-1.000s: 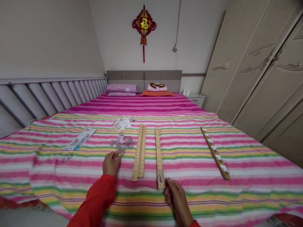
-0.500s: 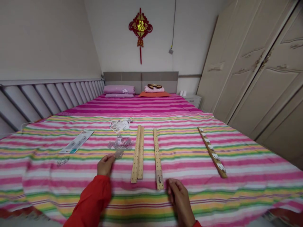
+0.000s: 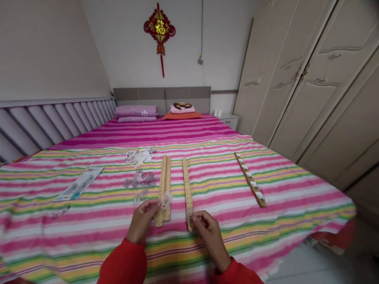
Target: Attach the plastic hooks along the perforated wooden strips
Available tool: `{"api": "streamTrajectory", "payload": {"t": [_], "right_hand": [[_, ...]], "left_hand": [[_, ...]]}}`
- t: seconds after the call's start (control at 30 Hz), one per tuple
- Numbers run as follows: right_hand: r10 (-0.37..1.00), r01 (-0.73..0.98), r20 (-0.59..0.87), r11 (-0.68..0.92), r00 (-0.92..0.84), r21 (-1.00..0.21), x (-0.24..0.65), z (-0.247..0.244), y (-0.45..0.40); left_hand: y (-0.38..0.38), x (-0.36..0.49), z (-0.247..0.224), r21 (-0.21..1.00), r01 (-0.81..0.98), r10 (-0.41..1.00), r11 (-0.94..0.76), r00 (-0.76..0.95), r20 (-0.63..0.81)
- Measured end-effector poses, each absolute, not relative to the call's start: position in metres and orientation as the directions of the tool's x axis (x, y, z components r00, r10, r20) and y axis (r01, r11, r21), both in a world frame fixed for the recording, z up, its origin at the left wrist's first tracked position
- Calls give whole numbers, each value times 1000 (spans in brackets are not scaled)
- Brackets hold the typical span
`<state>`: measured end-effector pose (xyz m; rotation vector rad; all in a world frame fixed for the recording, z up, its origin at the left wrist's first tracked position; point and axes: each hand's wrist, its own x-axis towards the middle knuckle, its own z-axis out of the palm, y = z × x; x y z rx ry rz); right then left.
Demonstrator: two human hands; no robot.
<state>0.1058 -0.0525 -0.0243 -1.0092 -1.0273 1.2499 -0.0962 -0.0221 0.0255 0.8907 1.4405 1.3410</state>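
Observation:
My left hand [image 3: 144, 221] pinches a small clear plastic packet [image 3: 166, 200] and holds it over a pair of perforated wooden strips [image 3: 161, 177] lying side by side. Something small shows inside the packet, too blurred to name. My right hand [image 3: 209, 232] is at the near end of a single perforated wooden strip [image 3: 186, 179]. Its thumb and forefinger close on another small clear packet [image 3: 190, 215] at that end. Left of the strips lie a pile of clear packets [image 3: 141, 178] and a smaller packet [image 3: 140, 195] nearer to me.
A brown strip with white pieces on it [image 3: 249, 177] lies to the right. Left are a flat blister package [image 3: 81, 183] and a thin wire-like item [image 3: 61, 211]. White tags [image 3: 139, 157] lie farther back. Everything rests on a striped bedspread [image 3: 213, 189].
My left hand has moved right from the packet pile, now with a clear packet in its fingers. My right hand has reached the packet on the single strip's near end. The view has shifted.

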Motion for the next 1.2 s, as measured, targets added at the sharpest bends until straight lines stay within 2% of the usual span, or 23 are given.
{"api": "streamTrajectory", "payload": {"t": [0.07, 0.13, 0.23, 0.37, 0.53, 0.63, 0.8, 0.93, 1.03, 1.2], "right_hand": [[994, -226, 100, 109, 49, -968, 102, -22, -53], [984, -178, 159, 172, 83, -969, 100, -19, -54], [956, -63, 267, 275, 118, -959, 102, -12, -57], [941, -10, 335, 335, 40, -942, 108, -8, -61], [940, -38, 341, 342, 28, -939, 111, -14, -63], [971, -134, 235, 239, 42, -962, 111, -18, -61], [1000, -360, 5, 11, 15, -933, 113, -19, -54], [997, -428, -65, -42, 39, -903, 117, -19, -47], [996, -442, -87, -64, 32, -895, 118, -20, -38], [995, -402, -94, -70, 42, -913, 118, -22, -16]], "left_hand": [[-29, -85, 32, 978, 207, 954, 21, -297, 42], [-35, -76, 40, 899, 431, 956, -78, -223, 190], [-40, -67, 53, 831, 535, 976, -150, -52, 210], [-42, -58, 67, 848, 503, 986, -165, 96, 135], [-42, -49, 70, 880, 439, 979, -184, 166, 122], [-36, -44, 64, 912, 374, 980, -168, 160, 115], [-22, -36, 45, 990, 142, 999, -24, 29, 20], [-16, -32, 22, 993, 35, 992, 109, 62, -111], [-12, -29, 11, 993, 1, 988, 122, 100, -122], [7, -23, 8, 988, -60, 989, 143, 43, -140]]}}
